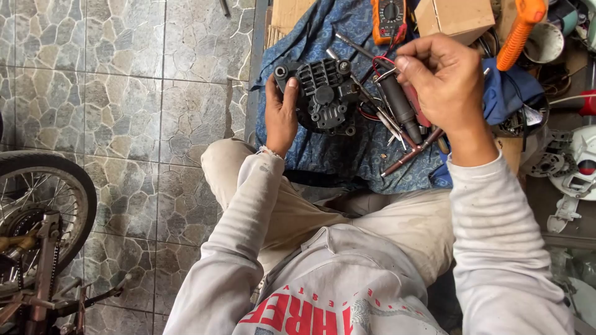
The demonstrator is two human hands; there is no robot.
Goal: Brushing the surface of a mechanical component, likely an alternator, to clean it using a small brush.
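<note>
A black finned alternator [326, 94] lies on a blue patterned cloth [347, 155] in front of my knees. My left hand [281, 115] grips its left edge, thumb up against the housing. My right hand [444, 80] is raised just right of the alternator with its fingers curled around a thin metal piece [385, 74] joined to red wires. What exactly the fingers pinch is partly hidden.
Several screwdrivers and a dark-handled tool [402, 111] lie on the cloth right of the alternator. An orange multimeter [388, 20], a cardboard box [454, 17] and an orange handle [520, 31] sit behind. White machine parts [574, 164] are at right; a bicycle wheel [43, 205] at left on stone tiles.
</note>
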